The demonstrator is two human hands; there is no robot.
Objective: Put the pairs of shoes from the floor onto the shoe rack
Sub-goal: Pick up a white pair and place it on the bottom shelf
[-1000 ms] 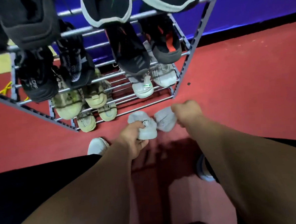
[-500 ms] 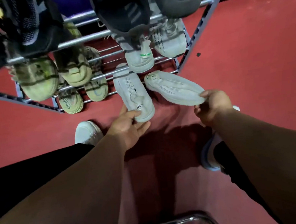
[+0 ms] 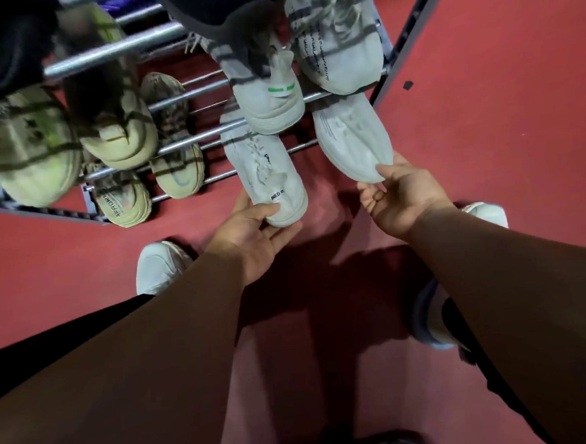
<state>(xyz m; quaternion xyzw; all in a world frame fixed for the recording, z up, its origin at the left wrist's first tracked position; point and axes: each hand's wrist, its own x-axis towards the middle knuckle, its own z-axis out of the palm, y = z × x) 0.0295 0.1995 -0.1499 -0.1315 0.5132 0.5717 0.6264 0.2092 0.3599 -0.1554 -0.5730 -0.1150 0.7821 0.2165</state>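
Two white shoes lie toe-first on the lowest rails of the metal shoe rack (image 3: 190, 142), heels sticking out over the red floor. My left hand (image 3: 251, 231) cups the heel of the left white shoe (image 3: 264, 168), thumb on its side. My right hand (image 3: 400, 198) pinches the heel of the right white shoe (image 3: 351, 139), thumb on top and fingers beneath. The toes of both are hidden under the shoes on the shelf above.
Beige shoes (image 3: 179, 174) fill the rack's left side on two levels. A white pair (image 3: 270, 99) sits on the shelf above the held shoes, with dark shoes higher up. White shoes (image 3: 160, 264) stand on the floor beside my arms. The rack's right post (image 3: 394, 54) borders open red floor.
Both hands have pushed the white shoes forward onto the bottom shelf. The right shoe, earlier lying sideways, now points straight in. The view has moved closer to the rack.
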